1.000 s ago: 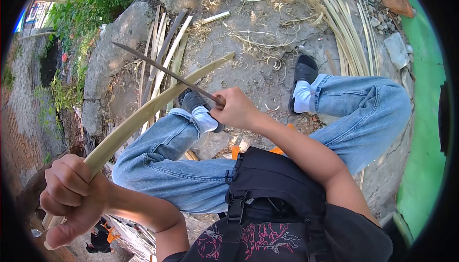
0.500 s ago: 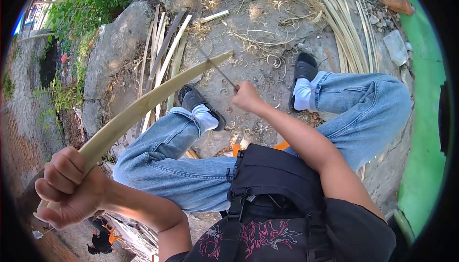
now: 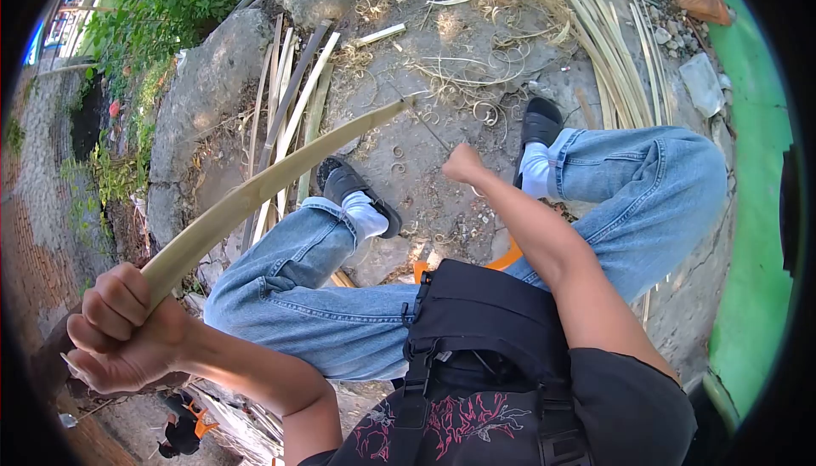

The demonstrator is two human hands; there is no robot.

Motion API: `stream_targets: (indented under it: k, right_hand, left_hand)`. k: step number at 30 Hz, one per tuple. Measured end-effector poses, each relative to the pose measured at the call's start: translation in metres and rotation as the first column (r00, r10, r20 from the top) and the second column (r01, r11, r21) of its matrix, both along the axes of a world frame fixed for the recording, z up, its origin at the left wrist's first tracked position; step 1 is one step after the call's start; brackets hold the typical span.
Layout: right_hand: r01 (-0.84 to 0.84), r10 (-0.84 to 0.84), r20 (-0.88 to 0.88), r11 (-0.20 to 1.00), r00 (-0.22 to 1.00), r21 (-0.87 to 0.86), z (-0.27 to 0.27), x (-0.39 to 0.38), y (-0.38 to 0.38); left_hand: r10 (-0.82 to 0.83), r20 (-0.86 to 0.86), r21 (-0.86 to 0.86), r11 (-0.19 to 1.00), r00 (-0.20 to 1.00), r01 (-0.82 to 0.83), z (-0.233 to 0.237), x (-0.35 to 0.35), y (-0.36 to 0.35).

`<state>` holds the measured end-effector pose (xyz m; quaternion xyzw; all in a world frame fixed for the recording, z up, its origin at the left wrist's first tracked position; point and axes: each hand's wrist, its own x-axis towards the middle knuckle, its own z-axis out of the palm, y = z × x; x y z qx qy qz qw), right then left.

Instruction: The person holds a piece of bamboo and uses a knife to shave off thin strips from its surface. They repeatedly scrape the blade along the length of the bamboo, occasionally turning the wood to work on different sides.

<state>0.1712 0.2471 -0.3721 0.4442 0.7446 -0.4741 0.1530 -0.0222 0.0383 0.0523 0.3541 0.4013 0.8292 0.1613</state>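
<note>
My left hand (image 3: 119, 326) is closed around the near end of a long, pale green bamboo strip (image 3: 255, 190). The strip slants up and away to the right, with its far tip above the ground between the feet. In my right hand (image 3: 465, 164), closed in a fist, is a thin-bladed knife (image 3: 431, 129) whose handle is hidden by the fingers. Its narrow blade points up and left and overlaps the ground just past the strip's tip in this view.
Cut bamboo strips (image 3: 293, 113) lie past the left foot, and a bundle of pale strips (image 3: 616, 58) lies at upper right. Curled shavings (image 3: 484, 113) litter the ground. A green wall (image 3: 752, 211) runs along the right. A person (image 3: 180, 428) is at lower left.
My right hand has moved right and slightly away from my body, taking the knife from across the strip to beyond its tip. My left hand and the strip have barely shifted.
</note>
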Motion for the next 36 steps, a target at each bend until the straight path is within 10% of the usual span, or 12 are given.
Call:
stream_targets:
  k: [7,10,13,16,19,28,31,36]
  right_hand:
    - [-0.054,0.049,-0.296,0.998,0.954,-0.009,0.052,-0.042,-0.015]
    - [-0.022,0.02,0.088,0.999,0.996,0.032,-0.044,-0.02,0.006]
    - [-0.067,0.065,0.135,0.998,0.989,0.016,-0.001,-0.029,0.013]
    - [-0.118,0.123,-0.089,0.991,0.988,0.057,-0.018,-0.009,0.001]
    - [-0.063,0.05,0.135,0.993,0.99,0.096,-0.027,-0.001,0.016]
    - [-0.058,0.045,0.203,0.997,0.978,0.058,-0.036,-0.012,0.014]
    - [-0.098,0.097,-0.081,0.995,0.992,-0.011,-0.003,-0.005,0.001]
    - [-0.076,0.069,0.124,0.996,0.99,0.052,-0.026,-0.022,0.018]
  left_hand:
    - [0.176,-0.02,-0.051,0.983,0.984,-0.177,-0.003,-0.006,-0.005]
    - [0.267,-0.07,-0.054,0.961,0.961,-0.271,-0.006,-0.007,-0.009]
    - [0.256,-0.049,-0.065,0.964,0.966,-0.259,-0.007,-0.009,-0.013]
    - [0.268,-0.061,-0.037,0.962,0.962,-0.27,-0.007,-0.015,-0.008]
    - [0.297,-0.055,-0.018,0.954,0.953,-0.299,-0.006,-0.014,-0.005]
    - [0.461,-0.073,-0.06,0.883,0.884,-0.466,-0.008,-0.01,0.002]
    - [0.5,-0.048,-0.074,0.861,0.865,-0.502,-0.008,-0.011,0.002]
    - [0.456,-0.047,-0.058,0.887,0.889,-0.458,-0.009,-0.007,-0.001]
